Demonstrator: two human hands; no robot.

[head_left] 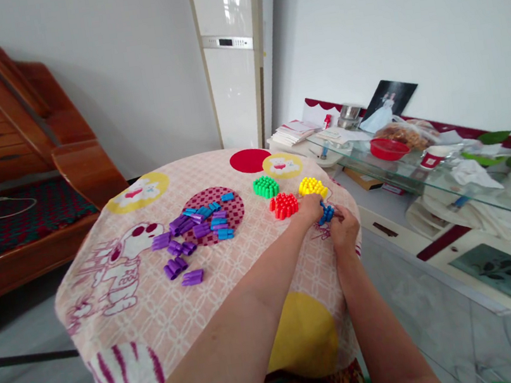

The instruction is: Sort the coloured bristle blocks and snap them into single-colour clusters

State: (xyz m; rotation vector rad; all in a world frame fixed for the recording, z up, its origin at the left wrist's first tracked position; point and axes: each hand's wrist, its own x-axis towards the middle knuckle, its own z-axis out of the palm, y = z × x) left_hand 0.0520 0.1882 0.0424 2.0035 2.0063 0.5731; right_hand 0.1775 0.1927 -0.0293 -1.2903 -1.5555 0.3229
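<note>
A small bunch of blue bullet-shaped plastic blocks [325, 213] stands near the right edge of the round table. My left hand [312, 208] closes on it from the left, its fingers partly hidden behind the back of the hand. From the right, my right hand [346, 226] grips the same bunch with bent fingers. Just beyond lies a tight group of yellow blocks [312, 187]. Red blocks [283, 206] are grouped left of my left hand, with green blocks [265, 186] behind them. Loose purple blocks [193, 277] and blue blocks [226, 234] lie scattered on the left.
A patterned cloth [159, 321] covers the table. To the right runs a glass-topped cabinet [407, 175] with a red bowl [389, 148], a paper cup [433, 157] and papers. A wooden bench [22, 207] stands left, and a tall white air conditioner [234, 86] behind.
</note>
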